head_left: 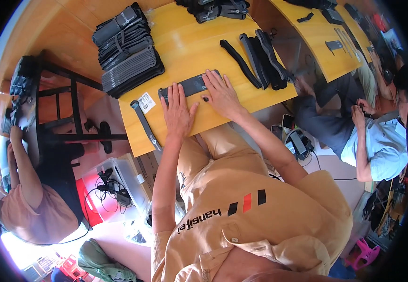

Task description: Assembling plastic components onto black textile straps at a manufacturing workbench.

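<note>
A flat dark grey fabric band (192, 86) lies across the front part of the yellow table. The fingers of my left hand (179, 113) rest on its left end, stretched out and flat. My right hand (223, 96) lies with straight fingers over the right end of the band. A small dark round spot shows by my right thumb; what it is I cannot tell. Left of my left hand are a white printed label (146, 103) and a narrow dark grey strap (145, 123) reaching the front edge.
A tall stack of folded dark bands (131, 70) stands at the back left, another bundle (220, 10) at the far edge. Several long dark strips (263, 61) lie on the right. People sit on both sides; a second yellow table (323, 51) is at the right.
</note>
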`<move>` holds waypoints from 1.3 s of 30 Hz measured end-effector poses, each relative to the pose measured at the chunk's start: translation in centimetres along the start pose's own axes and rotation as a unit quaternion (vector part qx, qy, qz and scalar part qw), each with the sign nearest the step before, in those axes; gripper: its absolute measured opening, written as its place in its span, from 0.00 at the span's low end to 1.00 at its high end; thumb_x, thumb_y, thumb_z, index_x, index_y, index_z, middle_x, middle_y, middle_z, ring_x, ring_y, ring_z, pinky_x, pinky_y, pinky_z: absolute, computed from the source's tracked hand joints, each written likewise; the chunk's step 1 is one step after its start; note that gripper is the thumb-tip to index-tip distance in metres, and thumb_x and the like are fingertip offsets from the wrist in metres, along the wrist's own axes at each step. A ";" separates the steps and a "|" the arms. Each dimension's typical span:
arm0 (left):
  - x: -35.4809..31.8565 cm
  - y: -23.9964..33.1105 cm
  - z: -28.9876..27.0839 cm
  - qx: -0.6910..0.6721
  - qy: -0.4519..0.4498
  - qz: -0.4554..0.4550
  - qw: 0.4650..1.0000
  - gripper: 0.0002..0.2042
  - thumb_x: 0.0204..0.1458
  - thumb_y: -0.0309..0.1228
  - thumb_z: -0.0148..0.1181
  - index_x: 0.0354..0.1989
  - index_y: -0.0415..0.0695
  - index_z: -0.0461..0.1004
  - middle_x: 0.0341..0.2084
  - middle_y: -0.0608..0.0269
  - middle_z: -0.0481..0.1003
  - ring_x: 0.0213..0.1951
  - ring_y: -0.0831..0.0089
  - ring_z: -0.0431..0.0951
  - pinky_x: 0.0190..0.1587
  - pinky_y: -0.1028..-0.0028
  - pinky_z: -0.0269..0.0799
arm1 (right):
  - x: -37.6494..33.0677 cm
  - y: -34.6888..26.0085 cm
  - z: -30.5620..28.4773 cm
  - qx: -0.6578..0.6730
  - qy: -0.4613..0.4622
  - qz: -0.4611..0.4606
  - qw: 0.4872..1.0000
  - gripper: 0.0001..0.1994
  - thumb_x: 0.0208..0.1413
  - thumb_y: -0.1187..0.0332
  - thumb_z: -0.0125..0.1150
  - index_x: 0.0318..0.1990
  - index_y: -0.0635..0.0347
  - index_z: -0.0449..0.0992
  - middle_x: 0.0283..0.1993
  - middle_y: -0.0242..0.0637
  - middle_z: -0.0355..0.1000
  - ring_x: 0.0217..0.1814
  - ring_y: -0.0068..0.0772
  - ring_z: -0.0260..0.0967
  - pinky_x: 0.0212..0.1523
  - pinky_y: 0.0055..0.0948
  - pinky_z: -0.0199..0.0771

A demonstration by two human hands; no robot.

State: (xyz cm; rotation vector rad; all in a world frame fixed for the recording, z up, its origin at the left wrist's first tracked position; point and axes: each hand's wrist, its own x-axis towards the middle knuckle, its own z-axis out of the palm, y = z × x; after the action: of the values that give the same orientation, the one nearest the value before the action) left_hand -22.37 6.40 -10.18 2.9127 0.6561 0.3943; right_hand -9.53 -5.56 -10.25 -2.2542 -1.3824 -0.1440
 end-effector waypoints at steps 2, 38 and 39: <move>-0.2 -0.3 0.0 0.001 0.007 0.008 1.000 0.35 0.52 0.49 0.48 0.62 0.37 0.49 0.63 0.54 0.48 0.64 0.60 0.47 0.63 0.55 0.41 | -0.5 -0.1 0.3 -0.020 -0.024 0.012 0.999 0.31 0.54 0.58 0.51 0.61 0.63 0.52 0.66 0.44 0.47 0.69 0.40 0.41 0.65 0.47 0.40; -14.0 -1.1 -6.6 -0.818 0.122 -0.410 0.384 0.11 0.56 0.36 0.51 0.38 0.41 0.72 0.29 0.63 0.75 0.31 0.76 0.75 0.33 0.77 0.73 | -2.8 -15.5 -0.3 0.505 -0.274 0.093 0.813 0.11 0.42 0.79 0.58 0.35 0.66 0.68 0.28 0.37 0.68 0.29 0.24 0.68 0.31 0.25 0.71; -14.2 -1.3 -5.9 -0.825 0.096 -0.387 0.400 0.12 0.56 0.38 0.50 0.39 0.41 0.71 0.31 0.64 0.74 0.33 0.77 0.74 0.35 0.77 0.72 | -3.2 -15.2 -0.3 0.556 -0.256 0.097 0.785 0.11 0.42 0.80 0.59 0.36 0.67 0.69 0.27 0.35 0.68 0.28 0.20 0.67 0.30 0.20 0.70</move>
State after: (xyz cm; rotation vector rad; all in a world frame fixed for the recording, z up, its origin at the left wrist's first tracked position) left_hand -36.86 1.76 -7.93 0.4975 0.7546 0.6298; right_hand -24.09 -2.76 -5.73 -1.3741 -0.9784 1.1351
